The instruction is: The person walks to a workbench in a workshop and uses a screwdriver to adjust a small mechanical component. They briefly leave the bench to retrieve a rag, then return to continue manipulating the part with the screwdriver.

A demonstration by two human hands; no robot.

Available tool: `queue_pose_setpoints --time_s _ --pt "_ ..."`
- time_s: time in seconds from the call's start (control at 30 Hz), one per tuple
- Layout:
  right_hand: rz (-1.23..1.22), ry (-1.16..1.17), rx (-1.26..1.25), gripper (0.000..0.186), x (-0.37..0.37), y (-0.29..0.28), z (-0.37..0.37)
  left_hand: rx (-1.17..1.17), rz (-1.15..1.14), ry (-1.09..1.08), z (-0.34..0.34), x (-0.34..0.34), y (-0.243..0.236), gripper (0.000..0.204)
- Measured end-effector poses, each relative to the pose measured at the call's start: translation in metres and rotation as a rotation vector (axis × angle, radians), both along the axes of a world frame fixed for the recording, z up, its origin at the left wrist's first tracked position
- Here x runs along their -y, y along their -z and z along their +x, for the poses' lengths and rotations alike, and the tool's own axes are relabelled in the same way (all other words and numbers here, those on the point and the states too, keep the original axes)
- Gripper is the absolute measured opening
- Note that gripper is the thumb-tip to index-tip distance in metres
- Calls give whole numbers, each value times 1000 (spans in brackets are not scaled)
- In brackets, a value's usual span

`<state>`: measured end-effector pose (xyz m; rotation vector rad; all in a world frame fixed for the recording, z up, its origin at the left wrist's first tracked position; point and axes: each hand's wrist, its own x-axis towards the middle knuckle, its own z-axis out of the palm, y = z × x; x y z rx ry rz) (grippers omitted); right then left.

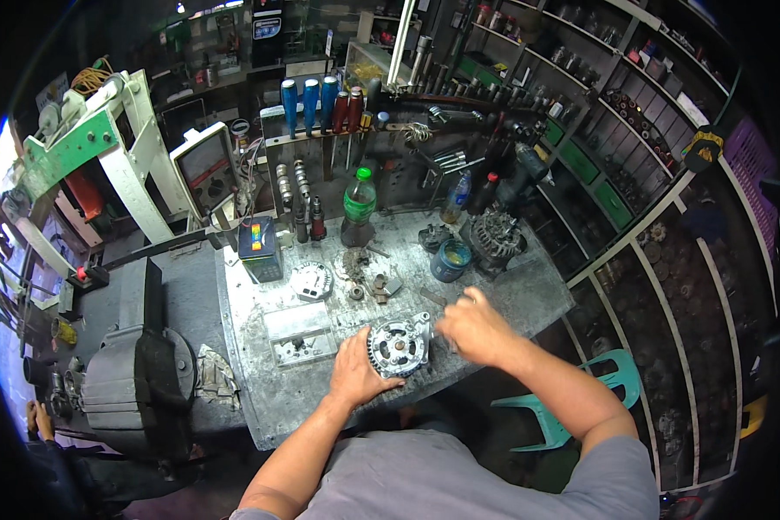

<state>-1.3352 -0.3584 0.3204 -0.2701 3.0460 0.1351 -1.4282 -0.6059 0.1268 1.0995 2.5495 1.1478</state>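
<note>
A round silver alternator point(398, 347) with a slotted, finned end face rests near the front edge of the metal workbench. My left hand point(360, 371) grips its left side, the thumb lying along the lower rim. Just right of the alternator is my right hand point(474, 328), its fingers curled together in a closed grip. Blur and the fingers themselves hide what it holds, if anything. A small flat metal piece point(432, 297) lies on the bench beyond the right hand. Left of the alternator sits a shallow clear tray point(277, 330) with small dark parts in it.
At the back stand a green-capped bottle point(360, 208), a blue tub point(451, 261), another alternator point(496, 237) and a boxy can point(260, 250). A round silver cover point(311, 281) and loose parts lie mid-bench. A green plastic chair point(537, 419) is at right; another person's hands point(39, 419) show far left.
</note>
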Motion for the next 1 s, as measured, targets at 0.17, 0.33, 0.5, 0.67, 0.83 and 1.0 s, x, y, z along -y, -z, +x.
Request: queue_pose_setpoints --time_s 0.17,0.33,0.5,0.67,0.83,1.0 --pt "-55 -71 3 13 10 37 30 2 35 8 0 -1 0 146" --pt "35 -252 -15 13 13 47 21 1 20 0 0 -1 -2 145" --pt "138 -256 116 16 17 48 7 35 -14 -4 0 -1 -7 149" --pt "91 -220 149 23 19 54 0 28 -8 -15 1 0 -9 147" --pt "14 -139 21 29 18 61 0 17 36 -39 1 -1 -12 139" --pt "-5 -108 -93 28 19 71 2 46 3 -92 4 -7 -12 137"
